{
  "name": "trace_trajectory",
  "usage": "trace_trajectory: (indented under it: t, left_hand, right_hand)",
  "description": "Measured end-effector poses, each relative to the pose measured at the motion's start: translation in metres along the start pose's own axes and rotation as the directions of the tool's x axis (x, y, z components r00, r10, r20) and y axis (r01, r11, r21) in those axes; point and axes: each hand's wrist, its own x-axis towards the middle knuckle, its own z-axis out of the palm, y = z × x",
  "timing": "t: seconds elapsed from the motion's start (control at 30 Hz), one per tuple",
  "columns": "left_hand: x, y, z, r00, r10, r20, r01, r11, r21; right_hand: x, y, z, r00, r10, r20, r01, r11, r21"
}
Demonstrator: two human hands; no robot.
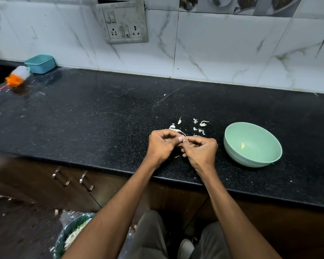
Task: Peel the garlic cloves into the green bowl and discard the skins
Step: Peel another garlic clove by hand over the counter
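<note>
Here we are over the black speckled bench (101, 113), and both our hands meet just above it, near its front edge. Our left hand (162, 145) has its fingers curled in tight, the thumb pressing toward the right one; our right hand (200, 151) is curled the same way, fingertips pinching in against the left. Whatever we're gripping sits buried between the two hands, so we can't make out the garlic clove itself, only that both hands are closed around something small. Just beyond our knuckles lies a scatter of pale garlic skins (199, 127), thin curls and flakes loose on the bench, with one more scrap under the hands. To our right stands the green bowl (232, 146), upright, apart from the hands, and down on its floor rests one pale yellowish peeled piece (242, 146). Far left at the back, a teal box (40, 63) sits against the marble-tiled wall, and near it lies a brush (17, 77) with white and orange bristles, its handle running off to the left. A switch and socket plate (123, 22) hangs on the wall above. Below the bench, by our left forearm, a bin (71, 232) lined with plastic holds pale scraps
</note>
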Motion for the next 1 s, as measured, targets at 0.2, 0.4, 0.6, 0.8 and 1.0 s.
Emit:
trace_trajectory:
  t: [0.2, 0.4, 0.6, 0.8, 1.0]
  left_hand:
    - [0.0001, 0.0010, -0.0005, 1.000, -0.005, -0.017, 0.004, 0.998, -0.056]
    - [-0.0018, 0.0048, -0.0020, 0.999, -0.002, -0.038, -0.003, 0.990, -0.142]
    - [-0.0005, 0.0046, -0.0024, 0.998, -0.030, -0.060, 0.018, 0.982, -0.187]
    - [-0.0008, 0.0033, -0.0012, 0.992, -0.031, -0.119, 0.011, 0.985, -0.170]
    - [-0.0006, 0.0026, -0.0014, 0.984, -0.022, -0.175, -0.012, 0.981, -0.192]
  right_hand:
    - [-0.0013, -0.0036, 0.0003, 1.000, 0.028, -0.002, -0.028, 0.999, 0.033]
    - [0.0005, -0.0022, 0.0002, 0.998, 0.066, -0.025, -0.063, 0.994, 0.090]
    - [0.0028, -0.0005, 0.0007, 0.993, 0.101, -0.061, -0.093, 0.989, 0.114]
    - [0.0031, 0.0015, -0.0003, 0.991, 0.104, -0.086, -0.091, 0.987, 0.135]
    - [0.0041, 0.0023, -0.0003, 0.985, 0.118, -0.127, -0.095, 0.980, 0.173]
